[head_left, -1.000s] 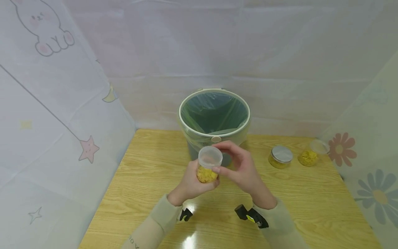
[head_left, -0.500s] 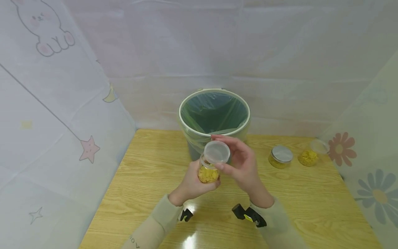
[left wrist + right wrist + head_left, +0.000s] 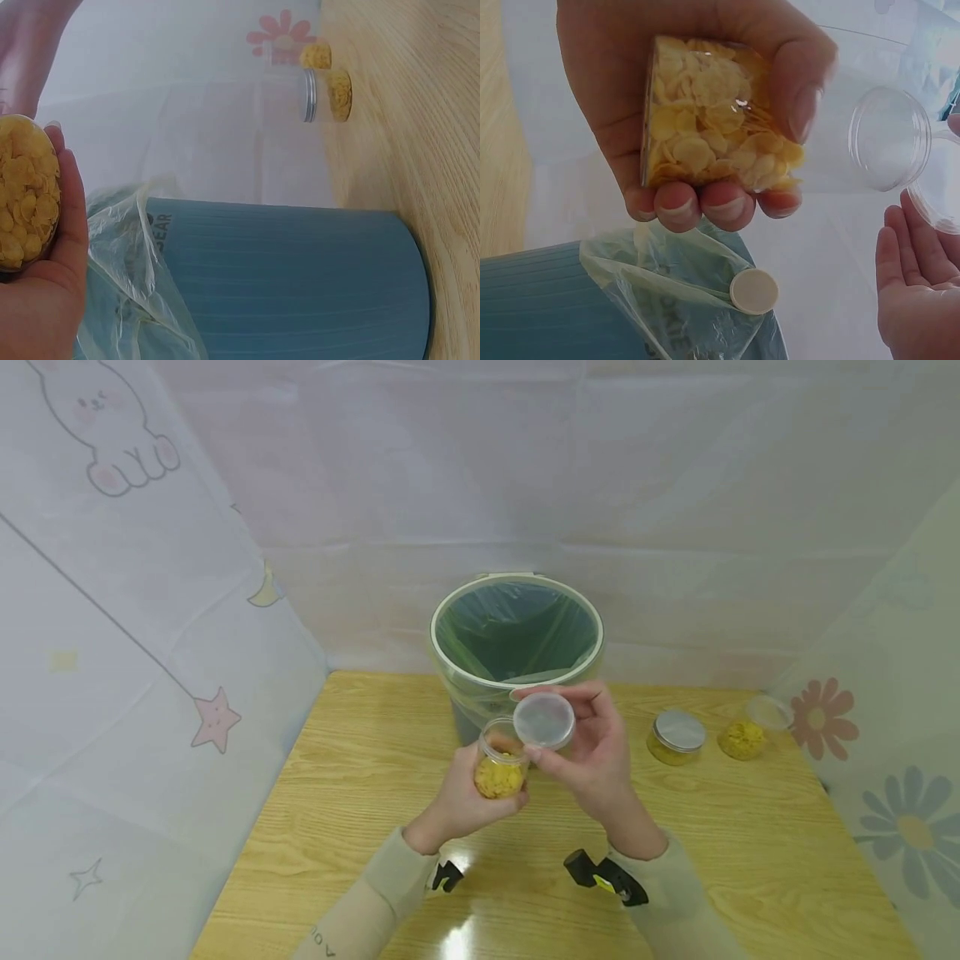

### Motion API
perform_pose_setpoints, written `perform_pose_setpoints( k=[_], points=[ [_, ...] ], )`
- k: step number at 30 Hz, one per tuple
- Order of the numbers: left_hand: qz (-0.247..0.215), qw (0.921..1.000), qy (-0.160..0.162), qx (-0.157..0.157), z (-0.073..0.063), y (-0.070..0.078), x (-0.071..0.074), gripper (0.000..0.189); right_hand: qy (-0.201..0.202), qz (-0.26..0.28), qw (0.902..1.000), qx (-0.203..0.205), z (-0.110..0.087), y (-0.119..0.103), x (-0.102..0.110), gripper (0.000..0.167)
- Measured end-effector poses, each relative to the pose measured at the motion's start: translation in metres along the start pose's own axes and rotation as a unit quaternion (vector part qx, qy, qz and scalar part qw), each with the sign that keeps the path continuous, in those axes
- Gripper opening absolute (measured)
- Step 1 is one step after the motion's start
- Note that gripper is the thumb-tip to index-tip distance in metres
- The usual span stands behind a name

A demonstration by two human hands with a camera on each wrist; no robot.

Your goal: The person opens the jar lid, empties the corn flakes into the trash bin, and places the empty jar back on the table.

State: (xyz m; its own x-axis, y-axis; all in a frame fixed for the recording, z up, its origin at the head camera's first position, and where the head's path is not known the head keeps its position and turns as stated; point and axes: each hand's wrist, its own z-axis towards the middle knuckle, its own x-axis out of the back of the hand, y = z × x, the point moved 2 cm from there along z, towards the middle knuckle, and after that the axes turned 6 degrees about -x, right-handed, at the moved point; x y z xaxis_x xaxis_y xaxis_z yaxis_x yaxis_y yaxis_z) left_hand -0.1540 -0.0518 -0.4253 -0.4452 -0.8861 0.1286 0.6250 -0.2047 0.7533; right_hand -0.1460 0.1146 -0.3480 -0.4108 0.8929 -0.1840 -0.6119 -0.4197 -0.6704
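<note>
In the head view my left hand (image 3: 457, 793) grips a clear jar (image 3: 498, 777) from the side, its open mouth tilted up. Yellow flakes, like cornflakes, fill the lower part of the jar, seen closely in the right wrist view (image 3: 712, 120). My right hand (image 3: 600, 756) pinches a clear round lid (image 3: 545, 721) between thumb and fingers. The lid is off the jar and held beside its mouth, to the right. Both hands are above the table, in front of a bin.
A blue-grey bin (image 3: 463, 718) lined with a plastic bag (image 3: 142, 277) stands at the back of the wooden table (image 3: 360, 760). To its right are a silver-lidded jar (image 3: 677, 731) and a taller clear-lidded jar (image 3: 742, 741), both holding yellow flakes. Printed cloth hangs around the table.
My right hand has lifted the lid off the jar and moved it to the right, exposing the jar's mouth. My left hand stays nearly in place.
</note>
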Motion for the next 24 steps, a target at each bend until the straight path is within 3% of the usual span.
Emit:
perform_pose_setpoints(
  k=[14, 24],
  points=[
    [0.035, 0.9990, 0.015, -0.024, 0.001, 0.002, 0.010, 0.045, 0.043, -0.045, 0.9980, -0.010, -0.006, 0.002, 0.011, 0.060],
    [0.033, 0.9991, 0.028, -0.003, 0.001, 0.007, 0.024, 0.046, 0.062, -0.075, 0.9950, -0.021, -0.011, 0.003, 0.018, 0.059]
  ],
)
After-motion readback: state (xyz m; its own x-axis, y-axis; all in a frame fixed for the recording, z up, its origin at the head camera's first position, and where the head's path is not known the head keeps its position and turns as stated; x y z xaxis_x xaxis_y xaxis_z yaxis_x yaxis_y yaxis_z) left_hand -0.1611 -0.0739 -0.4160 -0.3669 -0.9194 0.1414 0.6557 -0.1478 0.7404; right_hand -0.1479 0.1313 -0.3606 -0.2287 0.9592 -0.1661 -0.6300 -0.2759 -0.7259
